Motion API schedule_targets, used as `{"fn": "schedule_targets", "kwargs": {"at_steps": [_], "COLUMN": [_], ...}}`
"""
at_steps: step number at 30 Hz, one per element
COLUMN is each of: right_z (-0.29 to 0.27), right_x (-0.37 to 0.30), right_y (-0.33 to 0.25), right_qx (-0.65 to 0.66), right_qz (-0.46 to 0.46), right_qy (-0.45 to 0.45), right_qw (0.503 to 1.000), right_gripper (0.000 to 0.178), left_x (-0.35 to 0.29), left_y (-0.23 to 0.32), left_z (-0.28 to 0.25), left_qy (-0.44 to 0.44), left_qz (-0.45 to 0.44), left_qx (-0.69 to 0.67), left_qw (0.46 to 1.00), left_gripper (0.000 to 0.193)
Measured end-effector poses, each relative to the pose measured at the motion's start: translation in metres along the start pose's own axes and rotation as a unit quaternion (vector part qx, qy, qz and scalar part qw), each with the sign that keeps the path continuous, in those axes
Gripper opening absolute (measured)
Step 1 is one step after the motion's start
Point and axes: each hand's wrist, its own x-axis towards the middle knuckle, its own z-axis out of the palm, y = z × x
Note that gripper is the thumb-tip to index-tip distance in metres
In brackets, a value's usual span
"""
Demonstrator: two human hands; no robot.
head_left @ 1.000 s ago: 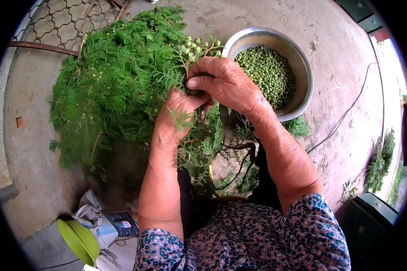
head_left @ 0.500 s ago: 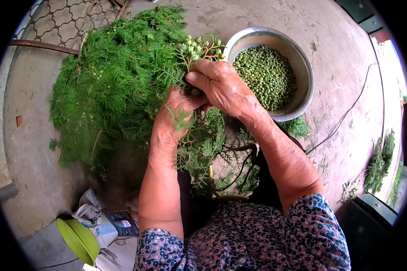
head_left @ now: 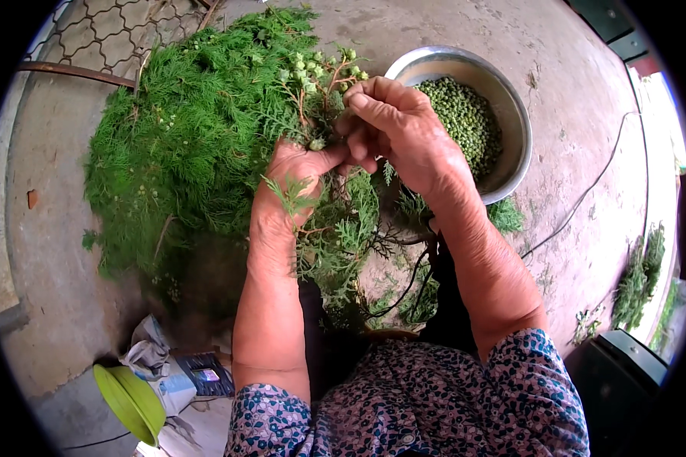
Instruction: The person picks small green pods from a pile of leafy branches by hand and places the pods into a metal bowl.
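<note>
My left hand (head_left: 301, 167) is closed around the stem of an evergreen sprig (head_left: 306, 114), with its green foliage and pale green cones sticking up past my thumb. One round cone (head_left: 317, 143) shows right beside that thumb. My right hand (head_left: 408, 126) hovers close by, thumb and fingers pinched together at the sprig's right side; whatever is between them is hidden. Just beyond it stands a metal basin (head_left: 520, 114), partly filled with small green cones (head_left: 461, 114). More feathery branches (head_left: 335, 244) hang beneath my left wrist, between my forearms.
A large heap of cut green branches (head_left: 198, 129) covers the ground at the left. A lime-green plastic basin (head_left: 129, 400) and a crumpled sack (head_left: 151, 350) lie at the lower left. A cable (head_left: 587, 202) runs along the right, near a dark box (head_left: 625, 365).
My right hand has drawn back a little to the right, uncovering the sprig's stem and a cone beside my left thumb. My left hand stays nearly in place on the sprig.
</note>
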Motion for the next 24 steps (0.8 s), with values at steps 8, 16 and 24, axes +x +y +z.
{"fn": "schedule_targets", "kwargs": {"at_steps": [8,16,24], "right_z": [0.002,0.002,0.0], "right_x": [0.007,0.003,0.006], "right_y": [0.023,0.015,0.021], "right_qx": [-0.291,-0.287,-0.226], "right_qz": [-0.226,-0.164,-0.113], "right_qy": [-0.069,-0.08,-0.08], "right_qw": [0.927,0.94,0.964], "right_gripper": [0.024,0.019,0.011], "left_x": [-0.003,-0.005,-0.004], "left_y": [-0.003,0.004,0.004], "left_z": [0.002,0.009,0.004], "left_qy": [-0.001,0.037,0.023], "left_qz": [0.078,0.012,0.007], "left_qx": [0.072,-0.064,0.026], "left_qw": [0.994,0.997,0.999], "left_gripper": [0.02,0.017,0.014]}}
